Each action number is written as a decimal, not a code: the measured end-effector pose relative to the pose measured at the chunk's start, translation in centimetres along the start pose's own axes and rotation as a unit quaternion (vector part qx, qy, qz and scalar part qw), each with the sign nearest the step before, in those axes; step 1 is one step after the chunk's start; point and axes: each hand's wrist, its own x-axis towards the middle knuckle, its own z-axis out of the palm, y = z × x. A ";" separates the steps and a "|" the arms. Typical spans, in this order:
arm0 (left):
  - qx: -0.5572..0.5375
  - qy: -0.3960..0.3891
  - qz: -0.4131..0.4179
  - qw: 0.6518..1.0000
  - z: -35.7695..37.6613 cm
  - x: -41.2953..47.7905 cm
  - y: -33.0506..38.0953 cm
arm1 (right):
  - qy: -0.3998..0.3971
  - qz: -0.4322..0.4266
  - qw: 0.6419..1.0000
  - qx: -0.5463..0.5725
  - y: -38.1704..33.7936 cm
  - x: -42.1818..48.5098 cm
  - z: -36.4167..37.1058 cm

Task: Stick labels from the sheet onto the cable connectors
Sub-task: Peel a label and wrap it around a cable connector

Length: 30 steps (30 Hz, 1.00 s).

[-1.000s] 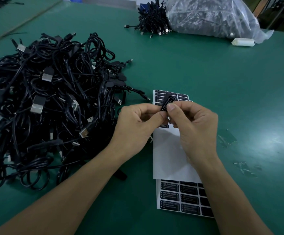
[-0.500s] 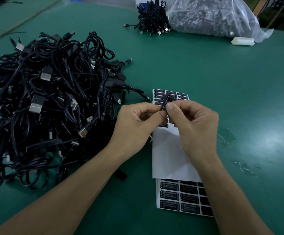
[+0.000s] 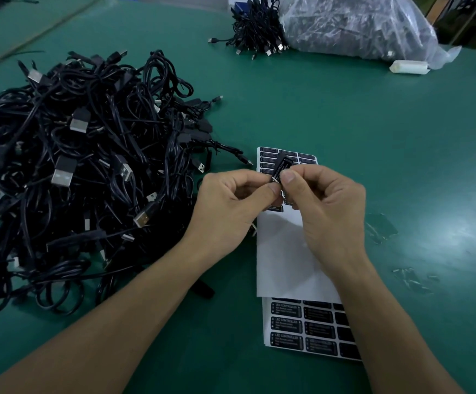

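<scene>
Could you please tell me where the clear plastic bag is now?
Head view: the plastic bag lies far right on the table, beside a small cable bundle.

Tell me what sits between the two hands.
A labelled black connector, pinched by fingers of the left hand and right hand, above the label sheet; head view.

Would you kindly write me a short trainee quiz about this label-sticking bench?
1. True or false: the left hand and right hand both pinch the black connector.
2. The cable pile lies where, relative to the label sheet? A) left B) right C) on it.
3. Fill in: the table is coloured ____.
Key: 1 true; 2 A; 3 green.
</scene>
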 end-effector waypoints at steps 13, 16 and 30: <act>0.013 -0.008 0.011 1.000 -0.1 0.0 0.0 | -0.008 0.019 1.000 -0.010 0.0 0.1 -0.2; 0.012 -0.004 0.007 1.000 -0.1 0.0 -0.1 | -0.005 0.013 1.000 -0.019 -0.1 0.0 -0.2; 0.011 0.022 -0.003 1.000 0.2 -0.2 0.1 | 0.064 0.014 0.997 -0.040 -0.3 -0.4 0.6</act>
